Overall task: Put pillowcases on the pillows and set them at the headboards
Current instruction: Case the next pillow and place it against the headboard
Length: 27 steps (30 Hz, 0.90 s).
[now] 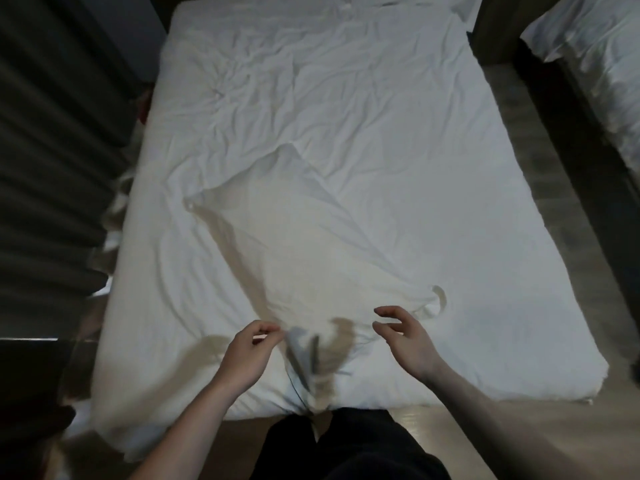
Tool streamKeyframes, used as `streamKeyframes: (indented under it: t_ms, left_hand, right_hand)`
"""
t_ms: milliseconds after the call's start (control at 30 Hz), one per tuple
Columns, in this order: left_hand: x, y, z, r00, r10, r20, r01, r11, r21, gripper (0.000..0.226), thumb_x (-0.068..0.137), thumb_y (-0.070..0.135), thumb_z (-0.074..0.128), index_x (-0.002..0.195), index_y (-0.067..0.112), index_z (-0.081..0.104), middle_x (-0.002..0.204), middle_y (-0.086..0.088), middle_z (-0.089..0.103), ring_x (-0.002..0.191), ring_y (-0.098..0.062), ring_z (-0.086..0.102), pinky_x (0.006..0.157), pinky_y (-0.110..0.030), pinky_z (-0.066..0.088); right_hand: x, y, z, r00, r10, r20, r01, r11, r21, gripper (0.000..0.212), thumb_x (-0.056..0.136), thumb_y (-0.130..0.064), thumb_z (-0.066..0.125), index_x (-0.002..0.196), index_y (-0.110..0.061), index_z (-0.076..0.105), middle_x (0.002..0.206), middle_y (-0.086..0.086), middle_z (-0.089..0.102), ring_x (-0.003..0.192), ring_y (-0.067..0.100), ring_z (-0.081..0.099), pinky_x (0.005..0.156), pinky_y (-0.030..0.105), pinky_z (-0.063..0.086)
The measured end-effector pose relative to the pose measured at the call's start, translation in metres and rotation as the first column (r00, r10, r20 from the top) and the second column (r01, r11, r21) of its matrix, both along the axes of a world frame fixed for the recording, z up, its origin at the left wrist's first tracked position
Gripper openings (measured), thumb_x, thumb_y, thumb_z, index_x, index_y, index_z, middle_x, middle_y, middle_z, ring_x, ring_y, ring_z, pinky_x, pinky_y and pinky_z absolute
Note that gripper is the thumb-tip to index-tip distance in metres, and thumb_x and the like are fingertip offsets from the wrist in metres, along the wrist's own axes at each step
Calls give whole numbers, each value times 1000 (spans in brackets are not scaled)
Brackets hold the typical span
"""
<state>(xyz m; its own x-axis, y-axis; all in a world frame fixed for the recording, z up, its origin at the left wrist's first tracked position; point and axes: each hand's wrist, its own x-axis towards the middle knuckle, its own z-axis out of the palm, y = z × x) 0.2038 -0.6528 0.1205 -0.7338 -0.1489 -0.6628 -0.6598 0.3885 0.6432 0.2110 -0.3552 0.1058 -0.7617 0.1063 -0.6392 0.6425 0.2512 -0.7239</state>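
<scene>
A white pillowcase [298, 237] lies spread flat and slightly crumpled on the near half of the white bed [381, 116]. Its near end bunches up, blurred, between my hands. My left hand [251, 355] pinches that bunched edge with thumb and fingertips. My right hand [403, 336] hovers just above the pillowcase's near right part, fingers spread and loosely bent, holding nothing. At the far end of the bed, a white pillow edge [415, 0] shows near the headboard.
A dark pleated curtain [52, 150] hangs along the left of the bed. A second bed with white bedding [595, 64] stands at the right, across a strip of wooden floor [540, 168]. My dark trousers [346, 445] are at the bed's foot.
</scene>
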Motion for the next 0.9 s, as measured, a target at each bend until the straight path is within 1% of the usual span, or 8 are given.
streamKeyframes:
  t_ms: [100,233,400,600,667,767,867,900]
  left_hand:
    - [-40,-16,-21,998,-51,36,53,998,-47,6,93,32,72,95,28,75,106,9,73,103,-15,68,92,-33,50]
    - [-88,-35,-53,983,-156,91,167,977,-130,7,93,30,70,96,24,74,105,9,72,105,-13,67,83,-27,45]
    - [-126,-49,-78,969,-226,96,241,952,-187,6,93,27,69,94,24,74,100,15,72,98,4,63,74,-10,40]
    - [-127,-46,-95,969,-231,86,242,956,-163,2,92,25,72,93,24,73,101,10,74,91,-3,69,73,-14,44]
    - [-120,-41,-92,970,-230,82,241,959,-149,3,92,25,73,95,24,72,102,8,74,91,-7,70,73,-15,45]
    - [-106,-31,-74,977,-208,53,212,970,-119,5,93,24,73,98,23,72,104,9,73,90,-8,69,68,-10,45]
    - [-94,-21,-46,980,-192,-43,188,979,-79,9,92,14,71,97,22,71,104,7,73,88,-11,70,67,-6,47]
    - [-92,-20,-34,975,-207,-87,201,977,-72,14,91,10,71,94,24,71,105,7,73,88,-9,70,68,-6,48]
  right_hand:
    - [-38,-1,-36,999,-37,27,35,997,65,27,96,-26,68,123,-26,65,131,-11,65,108,6,66,76,16,46]
    - [-94,6,-84,995,-92,26,85,977,196,42,95,-30,69,134,-17,60,133,3,65,112,21,64,91,31,48]
    - [-150,22,-148,981,-23,193,-57,917,395,87,85,-57,67,154,-13,40,154,17,50,140,36,49,117,49,39]
    - [-182,19,-187,921,36,389,-175,928,329,137,65,-87,67,161,-3,18,157,17,48,142,36,49,118,46,38]
    - [-187,20,-186,901,63,430,-192,946,262,123,62,-79,79,149,1,44,145,16,60,129,35,60,110,43,47]
    - [-190,12,-165,939,190,288,-268,927,263,108,49,-69,88,133,-7,63,130,8,71,117,29,68,101,40,55]
    - [-177,-19,-109,934,356,24,-347,893,287,39,69,-36,88,101,-23,71,102,-3,76,100,20,73,86,32,55]
    - [-169,-31,-89,916,395,-63,-366,892,266,27,73,-29,85,95,-28,69,96,-7,75,95,17,73,82,29,53]
